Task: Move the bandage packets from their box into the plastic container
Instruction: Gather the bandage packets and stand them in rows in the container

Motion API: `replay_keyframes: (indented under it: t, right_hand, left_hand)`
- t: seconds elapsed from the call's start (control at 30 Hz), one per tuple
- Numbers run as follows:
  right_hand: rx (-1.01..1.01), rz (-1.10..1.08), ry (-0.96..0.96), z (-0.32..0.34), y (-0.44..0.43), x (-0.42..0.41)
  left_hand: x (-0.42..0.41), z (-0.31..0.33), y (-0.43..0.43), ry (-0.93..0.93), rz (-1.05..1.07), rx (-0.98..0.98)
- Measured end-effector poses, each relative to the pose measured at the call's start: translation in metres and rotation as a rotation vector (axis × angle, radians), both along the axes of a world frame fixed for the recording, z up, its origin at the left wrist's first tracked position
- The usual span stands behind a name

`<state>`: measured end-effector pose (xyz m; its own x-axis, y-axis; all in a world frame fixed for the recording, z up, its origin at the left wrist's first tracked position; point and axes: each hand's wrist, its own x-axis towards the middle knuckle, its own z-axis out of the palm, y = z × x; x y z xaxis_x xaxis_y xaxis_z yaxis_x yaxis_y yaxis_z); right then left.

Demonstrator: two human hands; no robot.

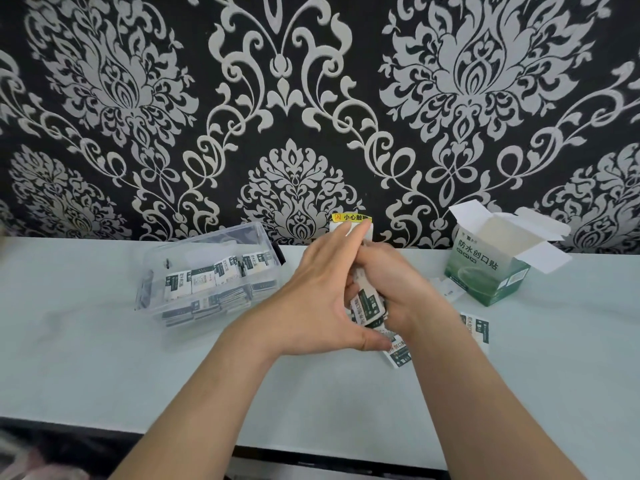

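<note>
Both hands meet over the middle of the pale table [104, 358], pressed together around a small stack of bandage packets [367, 304]; the left hand [311, 303] lies flat against the near side of the stack with its fingers stretched toward the wall, and the right hand [391, 289] curls round the far side, so the stack is gripped between the two; the packets are white with dark green print and stand on edge between the palms. Just under the hands another packet [398, 353] lies flat on the table, partly hidden by the left thumb; a further packet [476, 330] lies to the right of the right wrist. The clear plastic container [207, 282] sits to the left of the hands, near the wall, already holding many packets in rows and layers; the green and white box [491, 265] stands to the right with its flaps open, apart from the hands. A patterned black and silver wall [294, 98] rises behind the table; a yellow warning label [349, 217] shows just above the fingertips.
</note>
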<state>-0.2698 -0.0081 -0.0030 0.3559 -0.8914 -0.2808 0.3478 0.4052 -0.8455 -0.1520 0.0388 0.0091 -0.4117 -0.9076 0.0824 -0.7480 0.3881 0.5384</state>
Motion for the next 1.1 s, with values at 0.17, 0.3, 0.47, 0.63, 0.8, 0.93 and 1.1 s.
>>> replay_keyframes:
  t: [0.17, 0.3, 0.47, 0.63, 0.8, 0.93, 1.1]
  right_hand:
    - [-0.083, 0.112, 0.149, 0.003, 0.006, 0.004]
    - [-0.114, 0.199, 0.102, 0.005, 0.008, 0.001]
    - [-0.154, 0.232, 0.053, 0.005, 0.006, -0.004]
    - [-0.109, 0.238, 0.003, 0.008, 0.005, -0.012]
    - [-0.134, 0.456, -0.032, 0.013, 0.013, 0.004]
    - [-0.207, 0.519, -0.034, 0.02, 0.02, 0.029]
    - [-0.502, 0.317, 0.336, 0.024, 0.027, 0.067]
  left_hand:
    - [0.006, -0.006, -0.004, 0.06, 0.071, -0.075]
    - [0.013, -0.009, -0.008, 0.091, 0.134, -0.14]
    - [0.014, -0.009, -0.009, 0.089, 0.146, -0.127]
    - [0.023, 0.0, -0.007, 0.372, 0.128, -0.009]
    - [0.052, 0.009, -0.004, 0.736, 0.137, 0.125]
    - [0.075, 0.016, 0.004, 0.866, 0.28, 0.058]
    - [0.109, 0.018, 0.008, 0.895, 0.569, -0.148]
